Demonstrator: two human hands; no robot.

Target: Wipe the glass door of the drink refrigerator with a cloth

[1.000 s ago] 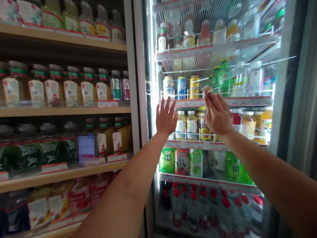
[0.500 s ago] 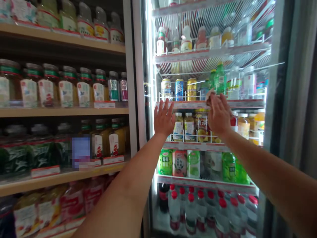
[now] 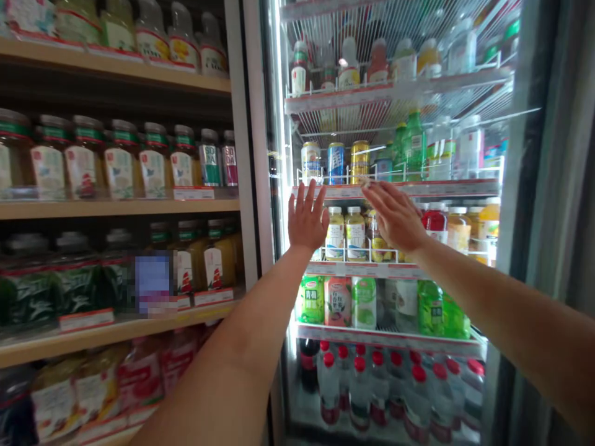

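My left hand [image 3: 307, 220] rests flat with fingers spread, apparently against the clear glass door of a lit drinks cooler [image 3: 390, 337]. To its right, my right hand [image 3: 395, 217] has its fingers together, pointing up and left, over a crumpled pale cloth [image 3: 365, 181]. Only a bit of the cloth shows at the fingertips; the palm hides the rest. Behind the glass, three cans, among them a blue can [image 3: 336, 163] and a gold can [image 3: 359, 162], stand just above the hands. Juice bottles [image 3: 356, 234] are seen between them.
Wooden shelves [image 3: 116, 209] with bottled drinks [image 3: 124, 158] run along the left. The cooler's grey frame [image 3: 253, 136] separates them from the glass. Red-capped bottles [image 3: 360, 396] fill the cooler's bottom. A dark upright [image 3: 542, 186] borders the right side.
My right hand has slid left with the cloth, and its fingers have tilted further left. My left hand keeps its place. The view has shifted slightly.
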